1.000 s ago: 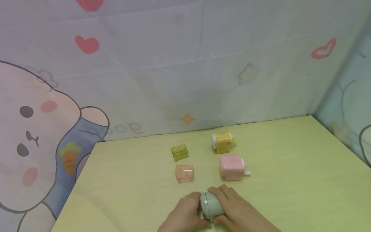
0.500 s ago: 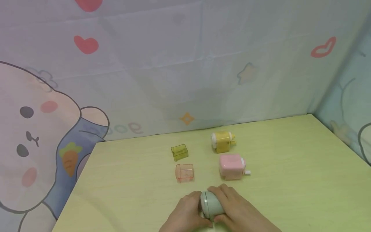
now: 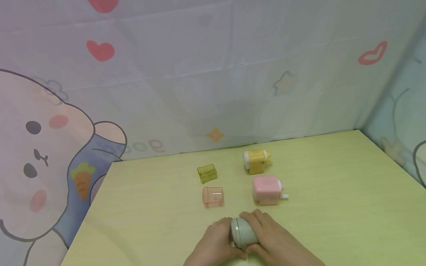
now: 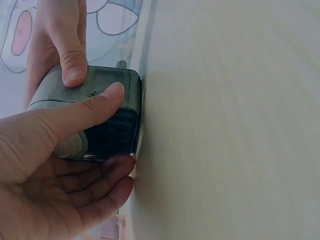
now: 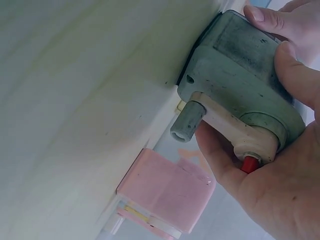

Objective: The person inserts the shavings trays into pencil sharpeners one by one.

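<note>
A light green crank pencil sharpener (image 3: 244,234) is held between both hands low in the head view. My right hand (image 3: 274,238) grips its body from the crank side, thumb on one face and fingers round the other. My left hand (image 3: 214,242) is at the opposite end. In the left wrist view, its thumb lies along the side of the sharpener (image 4: 102,75) and its fingers curl near the lower edge by the dark front. The right wrist view shows the pale crank arm (image 5: 222,117) with a green knob and a red piece (image 5: 250,164) at its hub.
Beyond the hands stand a pink crank sharpener (image 3: 266,188) and a yellow one (image 3: 256,161). To their left lie two clear bins, one reddish (image 3: 213,197) and one olive (image 3: 207,173). A printed cloth (image 3: 186,92) hangs behind the table (image 3: 149,207).
</note>
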